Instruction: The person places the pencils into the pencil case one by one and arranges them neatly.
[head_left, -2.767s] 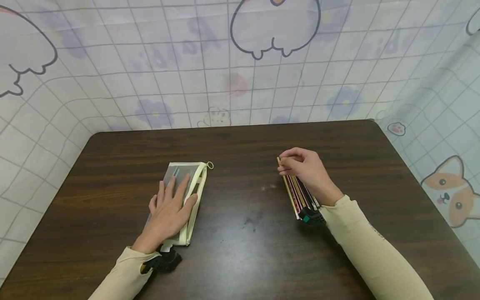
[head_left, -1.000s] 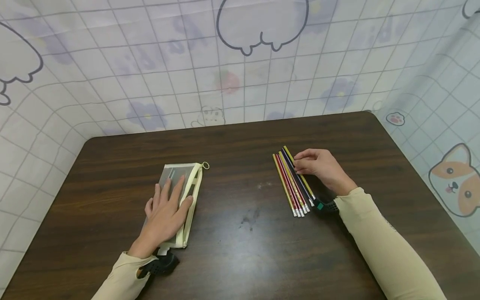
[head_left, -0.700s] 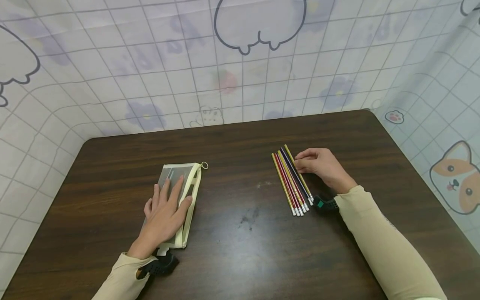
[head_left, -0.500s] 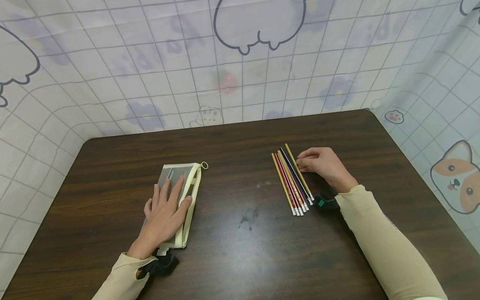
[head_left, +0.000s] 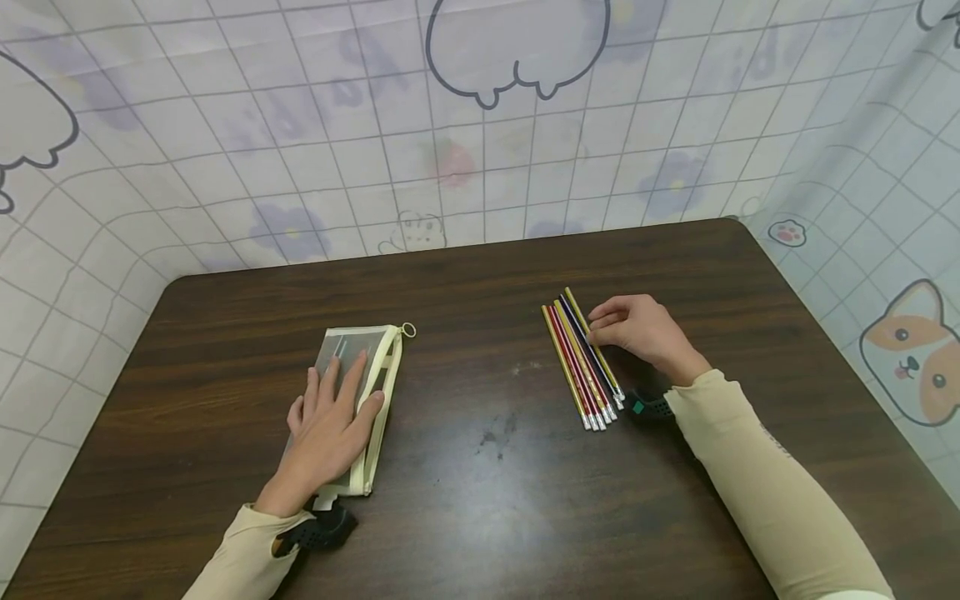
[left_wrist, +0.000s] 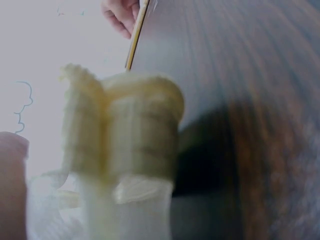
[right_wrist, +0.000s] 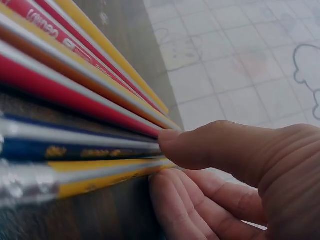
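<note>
My left hand (head_left: 322, 433) lies flat with spread fingers on a clear pencil pouch (head_left: 360, 340) with a pale yellow zip edge. In the left wrist view the pouch's pale yellow zip end (left_wrist: 142, 130) looms blurred in front. On the right, several pencils (head_left: 572, 367) in yellow, red and dark blue lie side by side, white erasers toward me. My right hand (head_left: 641, 329) pinches the outermost yellow pencil (right_wrist: 100, 175) between thumb and fingers. Its thumb tip reaches the neighbouring dark blue pencil (right_wrist: 75, 142). The fingers hide the yellow pencil's far end in the right wrist view.
The dark wooden table (head_left: 465, 450) carries both the pouch and the pencils. A white gridded cloth (head_left: 480, 150) with cartoon prints hangs behind and beside it. A zip pull ring (head_left: 408, 330) sticks out at the pouch's far corner.
The right hand went from over the pencils' far ends to their right side. Just now it shifted slightly left, bringing the outer yellow pencil closer to the dark blue one. The left hand stays put.
</note>
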